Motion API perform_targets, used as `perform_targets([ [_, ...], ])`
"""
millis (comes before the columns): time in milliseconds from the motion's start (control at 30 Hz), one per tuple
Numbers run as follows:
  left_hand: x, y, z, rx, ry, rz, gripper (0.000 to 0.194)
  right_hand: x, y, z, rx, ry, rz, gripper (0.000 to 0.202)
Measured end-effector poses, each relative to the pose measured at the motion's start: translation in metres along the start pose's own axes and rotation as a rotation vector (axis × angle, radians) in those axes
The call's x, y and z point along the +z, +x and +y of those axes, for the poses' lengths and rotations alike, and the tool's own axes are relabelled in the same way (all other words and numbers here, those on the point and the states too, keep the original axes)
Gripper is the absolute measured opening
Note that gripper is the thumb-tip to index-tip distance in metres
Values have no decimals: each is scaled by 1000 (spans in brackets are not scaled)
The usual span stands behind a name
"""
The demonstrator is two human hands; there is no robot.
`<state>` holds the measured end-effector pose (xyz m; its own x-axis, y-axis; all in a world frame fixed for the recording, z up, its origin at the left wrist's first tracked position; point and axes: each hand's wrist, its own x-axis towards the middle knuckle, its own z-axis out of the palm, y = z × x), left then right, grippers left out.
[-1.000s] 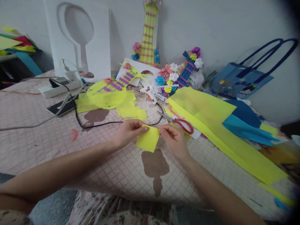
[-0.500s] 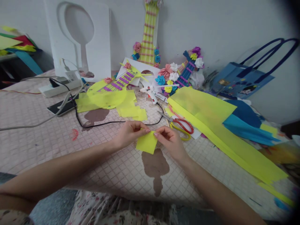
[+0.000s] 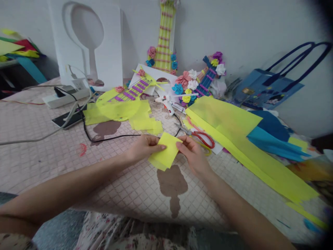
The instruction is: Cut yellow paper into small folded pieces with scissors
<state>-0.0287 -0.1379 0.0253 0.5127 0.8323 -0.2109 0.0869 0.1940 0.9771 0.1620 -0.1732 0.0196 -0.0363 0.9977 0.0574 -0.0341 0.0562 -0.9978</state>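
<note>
Between my two hands is a small yellow paper sheet (image 3: 168, 151), with a second layer showing at its lower left edge. My left hand (image 3: 144, 148) pinches its left side, thumb lying on top. At the right edge, my right hand (image 3: 193, 152) grips the same sheet between thumb and fingers. Just beyond my right hand lie red-handled scissors (image 3: 204, 137), blades pointing left. A white glue gun (image 3: 166, 104) rests farther back. Left of it, more yellow paper pieces (image 3: 145, 124) are spread by a yellow paper guitar (image 3: 117, 104) with purple strips.
Large yellow sheets (image 3: 229, 132) and blue paper (image 3: 275, 140) cover the right side. A black cable (image 3: 114, 138) crosses the table in front of a phone (image 3: 69, 119) and power strip (image 3: 65, 97). Decorated guitars (image 3: 165, 38), a white cut-out board (image 3: 110, 52) and a blue bag (image 3: 267, 86) stand behind.
The yellow paper, hanging from my fingertips before, is now tilted up, showing more of its face and a second layer. My right hand has shifted slightly right, to its side edge.
</note>
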Motion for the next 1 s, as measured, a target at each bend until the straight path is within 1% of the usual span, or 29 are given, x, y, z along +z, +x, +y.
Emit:
perform_targets([
  [67, 0, -1, 2, -12, -14, 3, 30, 0, 1, 3, 63, 15, -20, 24],
  [233, 0, -1, 3, -14, -48, -77, 32, -4, 4, 6, 71, 46, 66, 25],
  [333, -1, 1, -1, -26, -83, -18, 29, -3, 6, 3, 84, 101, 59, 27],
  [367, -2, 2, -2, -32, -115, 6, 28, -2, 5, 2, 90, 117, 42, 30],
  [433, -3, 4, -4, -44, -197, 33, 28, 2, 4, 1, 92, 133, -3, 43],
  [533, -3, 5, -6, -58, -258, 36, 29, 8, 0, 1, 67, 117, -48, 61],
  [600, -1, 5, -6, -62, -239, 52, 28, 9, -1, 3, 43, 100, -44, 65],
  [733, 3, 4, -3, -36, -188, 115, 28, 7, 0, 4, 18, 48, -1, 63],
  [900, 3, 3, 0, -7, -102, 102, 29, 5, 3, 3, 26, 41, 27, 60],
  [1000, 1, 4, -1, 37, -43, 116, 28, 6, 2, 2, 25, 57, 13, 64],
])
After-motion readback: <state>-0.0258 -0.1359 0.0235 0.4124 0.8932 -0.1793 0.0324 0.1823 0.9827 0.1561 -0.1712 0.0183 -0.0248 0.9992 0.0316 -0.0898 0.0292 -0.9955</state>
